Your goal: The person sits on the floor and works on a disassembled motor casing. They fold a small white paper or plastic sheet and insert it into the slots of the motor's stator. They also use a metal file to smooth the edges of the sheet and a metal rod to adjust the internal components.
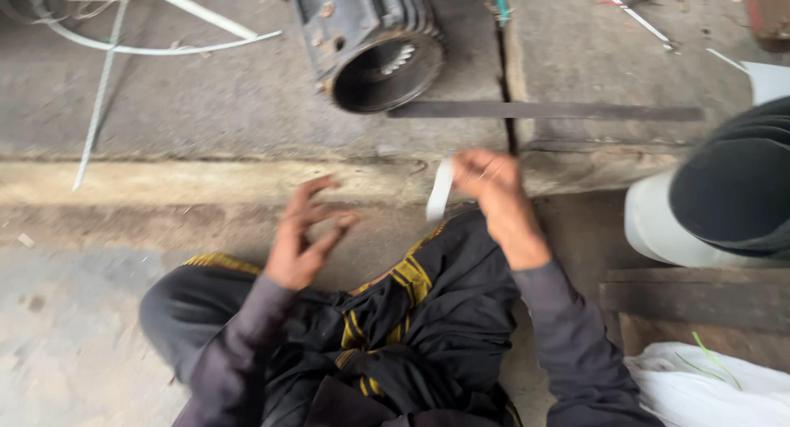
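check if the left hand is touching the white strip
Apart. The head view shows the left hand empty, with bare floor between it and the white strip in the right hand.

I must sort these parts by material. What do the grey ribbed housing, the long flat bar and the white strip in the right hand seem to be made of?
Ribbed housing: likely cast metal, dull grey, with cooling fins and a dark bore. Flat bar: probably steel, dark, matte and straight-edged. White strip, pinched in the right hand: thin and pale, perhaps paper or plastic; blur leaves it open.
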